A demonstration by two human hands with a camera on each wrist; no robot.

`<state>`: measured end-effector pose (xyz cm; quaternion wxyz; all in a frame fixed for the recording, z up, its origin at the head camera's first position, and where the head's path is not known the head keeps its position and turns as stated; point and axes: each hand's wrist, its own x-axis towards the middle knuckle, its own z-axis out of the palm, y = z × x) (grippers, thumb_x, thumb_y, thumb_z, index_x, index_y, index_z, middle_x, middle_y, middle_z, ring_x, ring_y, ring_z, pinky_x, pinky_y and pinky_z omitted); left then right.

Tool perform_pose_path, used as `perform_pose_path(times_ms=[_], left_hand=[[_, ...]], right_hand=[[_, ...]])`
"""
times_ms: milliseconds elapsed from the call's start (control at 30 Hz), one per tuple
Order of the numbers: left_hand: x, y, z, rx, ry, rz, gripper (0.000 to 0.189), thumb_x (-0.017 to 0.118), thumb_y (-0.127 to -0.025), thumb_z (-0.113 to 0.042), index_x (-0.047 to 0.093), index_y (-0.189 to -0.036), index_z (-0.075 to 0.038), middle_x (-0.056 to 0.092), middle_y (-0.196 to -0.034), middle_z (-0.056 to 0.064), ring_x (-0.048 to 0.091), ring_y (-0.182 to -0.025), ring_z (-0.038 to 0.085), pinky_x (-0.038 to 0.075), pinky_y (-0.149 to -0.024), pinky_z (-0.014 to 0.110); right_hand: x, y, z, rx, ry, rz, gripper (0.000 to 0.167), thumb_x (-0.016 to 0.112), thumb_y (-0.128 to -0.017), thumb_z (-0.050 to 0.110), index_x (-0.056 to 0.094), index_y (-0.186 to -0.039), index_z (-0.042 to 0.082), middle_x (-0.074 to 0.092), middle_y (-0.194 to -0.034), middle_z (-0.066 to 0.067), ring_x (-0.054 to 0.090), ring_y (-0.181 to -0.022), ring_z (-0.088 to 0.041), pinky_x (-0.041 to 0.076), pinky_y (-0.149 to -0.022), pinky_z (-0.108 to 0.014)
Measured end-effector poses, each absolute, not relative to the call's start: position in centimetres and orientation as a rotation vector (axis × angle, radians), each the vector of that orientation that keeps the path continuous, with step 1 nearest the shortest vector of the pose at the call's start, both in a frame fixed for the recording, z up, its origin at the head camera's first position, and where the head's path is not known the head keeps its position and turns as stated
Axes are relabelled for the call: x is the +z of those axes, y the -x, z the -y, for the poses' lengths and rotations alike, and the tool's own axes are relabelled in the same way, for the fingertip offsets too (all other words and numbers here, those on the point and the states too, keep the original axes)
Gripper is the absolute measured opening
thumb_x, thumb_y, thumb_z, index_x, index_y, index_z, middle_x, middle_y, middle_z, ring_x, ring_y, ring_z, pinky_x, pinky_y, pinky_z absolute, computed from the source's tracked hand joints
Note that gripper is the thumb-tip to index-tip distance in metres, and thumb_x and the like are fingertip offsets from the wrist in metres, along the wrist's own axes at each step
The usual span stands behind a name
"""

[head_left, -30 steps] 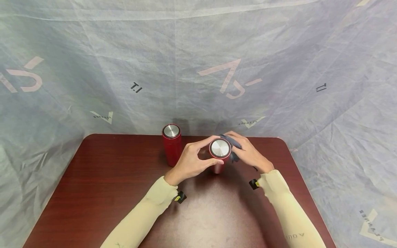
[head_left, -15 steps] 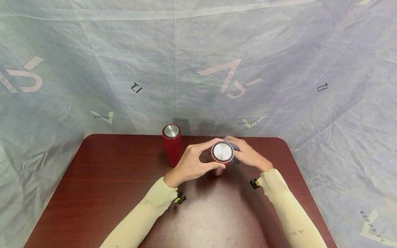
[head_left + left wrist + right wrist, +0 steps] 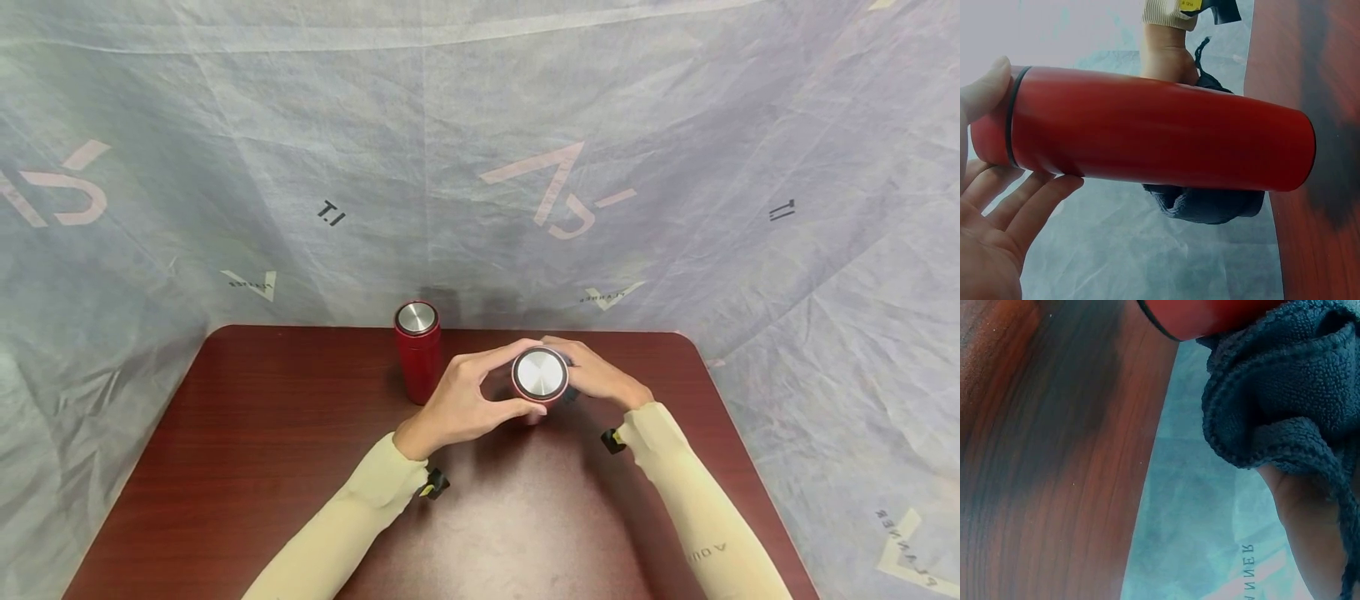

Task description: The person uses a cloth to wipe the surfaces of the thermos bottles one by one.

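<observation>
One flask (image 3: 1166, 131) held between both hands, apparently lifted off the table (image 3: 225, 467), its metal-capped top toward the person. Left hand (image 3: 453, 400): thumb and fingers curled round the top. Right hand (image 3: 600, 372): grasps a bunched dark cloth (image 3: 1291, 394) at the flask's far side; most of those fingers are hidden, so their exact hold cannot be told. Second flask (image 3: 420, 358) upright on the table, to the left. Step in hand, judged: wiping the flask's body. Next move likely calls for turning it against the cloth, left grip firm.
</observation>
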<state>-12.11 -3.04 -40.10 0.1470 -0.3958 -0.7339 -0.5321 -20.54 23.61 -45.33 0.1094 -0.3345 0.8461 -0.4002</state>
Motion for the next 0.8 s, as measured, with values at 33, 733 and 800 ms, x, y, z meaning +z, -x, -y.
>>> perform_pose_path(times_ms=[33, 733, 800], left_hand=[[-40.1, 12.1, 3.1, -1.535, 1.139, 2.105, 0.071, 0.099, -0.079, -0.022, 0.069, -0.143, -0.014, 0.074, -0.134, -0.004, 0.069, -0.124, 0.009, 0.054, -0.107, 0.029], [-39.7, 11.6, 3.2, -1.509, 1.187, 2.054, 0.073, 0.1, -0.077, -0.018, 0.068, -0.142, -0.007, 0.074, -0.134, 0.0, 0.07, -0.125, 0.012, 0.054, -0.108, 0.031], [-39.7, 11.6, 3.2, -1.517, 1.187, 2.054, 0.074, 0.1, -0.077, -0.017, 0.068, -0.142, -0.007, 0.074, -0.133, 0.0, 0.07, -0.124, 0.012, 0.054, -0.107, 0.031]], right_hand=[[-45.4, 20.6, -23.6, -1.177, 0.989, -2.484, 0.019, 0.066, -0.104, 0.029, 0.072, -0.122, 0.028, 0.071, -0.115, 0.007, 0.065, -0.108, -0.015, 0.052, -0.098, -0.038], [-46.6, 20.9, -23.6, -1.179, 0.971, -2.476, 0.033, 0.069, -0.101, 0.025, 0.072, -0.133, 0.018, 0.071, -0.124, 0.003, 0.066, -0.116, -0.017, 0.052, -0.103, -0.044], [-46.4, 20.7, -23.6, -1.182, 0.957, -2.479, 0.034, 0.07, -0.1, 0.03, 0.071, -0.133, 0.022, 0.071, -0.125, 0.006, 0.066, -0.117, -0.014, 0.052, -0.104, -0.044]])
